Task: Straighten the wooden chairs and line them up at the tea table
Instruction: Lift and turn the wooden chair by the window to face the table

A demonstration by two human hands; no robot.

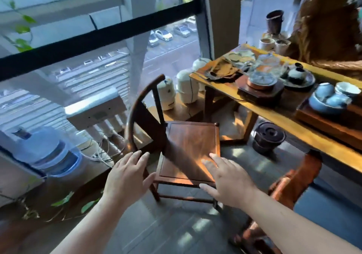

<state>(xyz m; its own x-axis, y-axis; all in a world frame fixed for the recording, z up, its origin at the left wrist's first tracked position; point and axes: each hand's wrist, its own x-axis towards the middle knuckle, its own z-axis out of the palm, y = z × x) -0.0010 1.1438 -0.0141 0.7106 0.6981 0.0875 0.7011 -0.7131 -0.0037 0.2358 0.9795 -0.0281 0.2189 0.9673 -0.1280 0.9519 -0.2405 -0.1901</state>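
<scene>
One dark brown wooden chair with a curved back rail and square seat stands on the grey floor just beside the long yellow wooden tea table, off that table's near left end. Its back is on the side away from the table, so the seat faces toward the table's end, turned at a slant to the table's long edge. Both hands are spread flat with fingers apart, gripping nothing. The left hand hovers at the lower end of the curved rail; whether its fingertips touch the wood cannot be told. The right hand hangs palm-down over the seat's near corner. A second, reddish-orange wooden chair sits against the table's near edge, partly hidden behind the right forearm and blurred. Blue-glazed ceramic bowls rest on the table.
</scene>
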